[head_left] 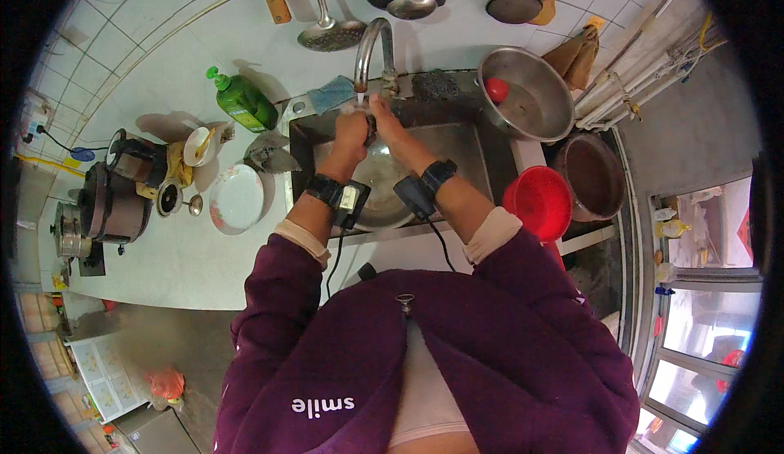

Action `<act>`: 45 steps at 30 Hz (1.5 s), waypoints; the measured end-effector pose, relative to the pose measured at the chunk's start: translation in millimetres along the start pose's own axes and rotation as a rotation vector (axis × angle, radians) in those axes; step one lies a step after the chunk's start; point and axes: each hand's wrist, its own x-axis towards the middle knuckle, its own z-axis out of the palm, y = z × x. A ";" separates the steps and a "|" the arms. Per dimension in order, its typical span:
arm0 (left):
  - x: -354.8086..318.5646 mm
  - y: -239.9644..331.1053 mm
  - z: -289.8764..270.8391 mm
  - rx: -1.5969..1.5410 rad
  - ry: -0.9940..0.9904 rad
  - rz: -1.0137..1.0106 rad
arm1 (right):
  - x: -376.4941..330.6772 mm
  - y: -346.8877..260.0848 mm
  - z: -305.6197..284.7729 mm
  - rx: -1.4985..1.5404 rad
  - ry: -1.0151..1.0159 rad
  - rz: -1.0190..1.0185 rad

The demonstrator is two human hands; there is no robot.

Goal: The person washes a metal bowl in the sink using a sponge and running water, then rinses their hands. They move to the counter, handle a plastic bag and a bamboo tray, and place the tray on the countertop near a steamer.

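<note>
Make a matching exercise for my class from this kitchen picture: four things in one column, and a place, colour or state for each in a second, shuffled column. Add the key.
Column 1
1. Left hand
2. Curved metal faucet
3. Pump bottle
4. Round plate

Column 2
A. Green
B. Turned on and running
C. White with a patterned edge
D. Close to the faucet's outlet

Right pairs: 1-D, 2-B, 3-A, 4-C
</note>
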 end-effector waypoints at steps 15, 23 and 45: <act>11.7 -11.8 -23.2 -0.167 -0.082 0.002 | -6.7 17.5 -14.3 0.109 0.101 -0.134; 7.6 -13.6 -31.1 0.013 0.119 0.068 | -9.3 8.1 -16.3 0.029 0.285 0.037; 28.9 -16.9 -51.4 -0.380 -0.024 0.086 | -19.2 11.8 -17.2 0.135 -0.070 0.012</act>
